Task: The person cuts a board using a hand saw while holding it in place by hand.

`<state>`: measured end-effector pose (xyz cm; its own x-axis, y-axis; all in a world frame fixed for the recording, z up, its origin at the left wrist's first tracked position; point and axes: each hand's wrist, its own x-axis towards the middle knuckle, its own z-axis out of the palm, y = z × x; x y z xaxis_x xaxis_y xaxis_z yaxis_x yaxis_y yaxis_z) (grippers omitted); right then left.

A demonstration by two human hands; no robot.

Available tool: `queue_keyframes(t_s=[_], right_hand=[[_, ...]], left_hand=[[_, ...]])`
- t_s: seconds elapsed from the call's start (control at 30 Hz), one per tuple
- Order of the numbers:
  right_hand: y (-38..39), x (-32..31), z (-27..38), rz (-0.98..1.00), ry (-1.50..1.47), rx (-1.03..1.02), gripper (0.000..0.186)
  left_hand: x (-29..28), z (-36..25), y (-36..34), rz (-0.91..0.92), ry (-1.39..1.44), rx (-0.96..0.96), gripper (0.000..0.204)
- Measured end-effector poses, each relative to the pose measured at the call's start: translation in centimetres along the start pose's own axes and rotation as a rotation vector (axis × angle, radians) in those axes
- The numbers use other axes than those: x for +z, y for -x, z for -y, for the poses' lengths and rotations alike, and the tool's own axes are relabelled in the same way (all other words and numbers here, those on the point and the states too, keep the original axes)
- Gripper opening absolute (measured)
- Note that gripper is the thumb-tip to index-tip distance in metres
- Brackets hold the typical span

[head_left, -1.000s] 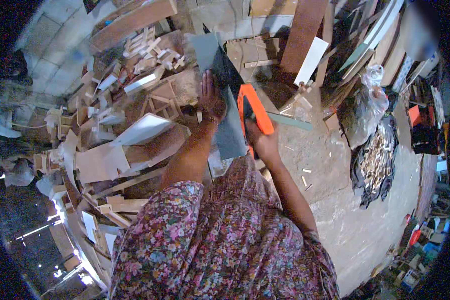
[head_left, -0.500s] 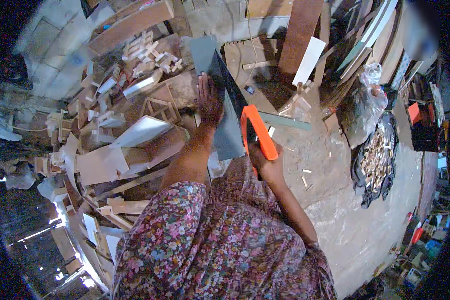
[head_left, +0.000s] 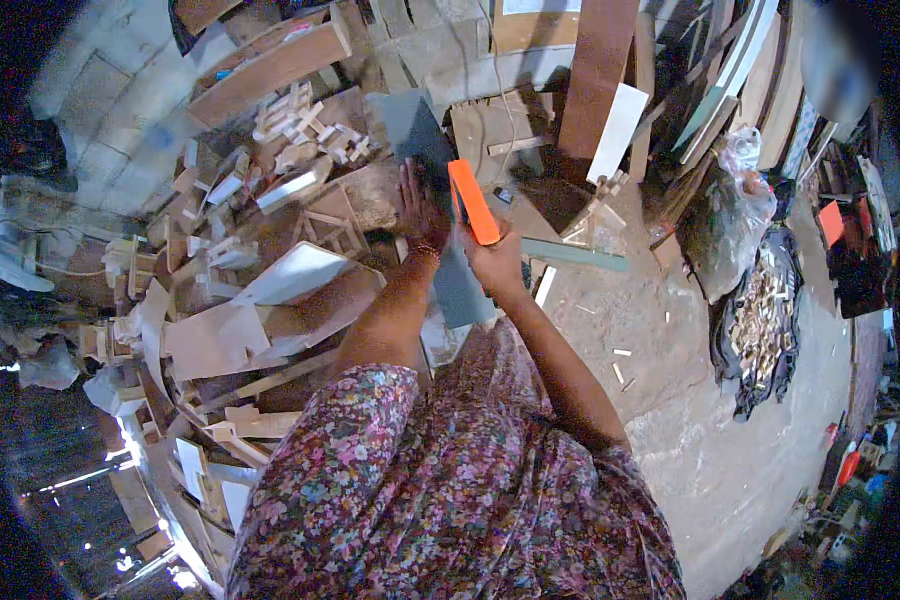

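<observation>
A long grey board (head_left: 467, 302) lies lengthwise in front of me. My left hand (head_left: 426, 208) rests flat on its left side, fingers stretched forward, a bracelet at the wrist. In my right hand (head_left: 496, 264) is the orange handle of a handsaw (head_left: 477, 203), held over the board's right edge. The saw's blade hardly shows now, and I cannot tell how deep it sits in the board. A narrow grey-green strip of wood (head_left: 580, 255) sticks out to the right, just beyond my right hand.
Wooden offcuts and small frames (head_left: 310, 122) pile up at left, with a white-faced panel (head_left: 305, 272) nearer me. A brown plank (head_left: 595, 80) and a white board (head_left: 620, 132) lean at the back. At right, a black bag (head_left: 722, 340) holds wood scraps beside a clear plastic bag (head_left: 732, 225).
My right hand and the saw have moved forward and left along the board; the blade that showed before is mostly out of sight. My left hand stays flat on the board.
</observation>
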<state>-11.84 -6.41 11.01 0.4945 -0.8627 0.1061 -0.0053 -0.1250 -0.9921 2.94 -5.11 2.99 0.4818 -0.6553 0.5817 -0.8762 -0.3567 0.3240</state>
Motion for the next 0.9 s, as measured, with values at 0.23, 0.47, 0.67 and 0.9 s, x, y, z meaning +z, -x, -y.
queue_keyframes(t_s=[0.23, 0.47, 0.67, 0.9], right_hand=[[-0.5, -1.3, 1.6, 0.046, -0.123, 0.153, 0.010], [0.3, -1.0, -0.3, 0.018, -0.160, 0.050, 0.014], [4.0, -2.8, 3.0, 0.094, -0.075, 0.149, 0.012], [6.8, -4.0, 5.5, -0.066, 0.131, 0.098, 0.010]], left_hand=[[1.2, 1.0, -0.5, 0.013, -0.180, 0.044, 0.049], [0.0, 0.0, -1.5, 0.083, -0.160, -0.030, 0.050], [-1.2, -1.0, -1.9, 0.059, -0.280, -0.068, 0.055], [-0.6, 0.1, -1.2, 0.031, -0.117, 0.001, 0.052]])
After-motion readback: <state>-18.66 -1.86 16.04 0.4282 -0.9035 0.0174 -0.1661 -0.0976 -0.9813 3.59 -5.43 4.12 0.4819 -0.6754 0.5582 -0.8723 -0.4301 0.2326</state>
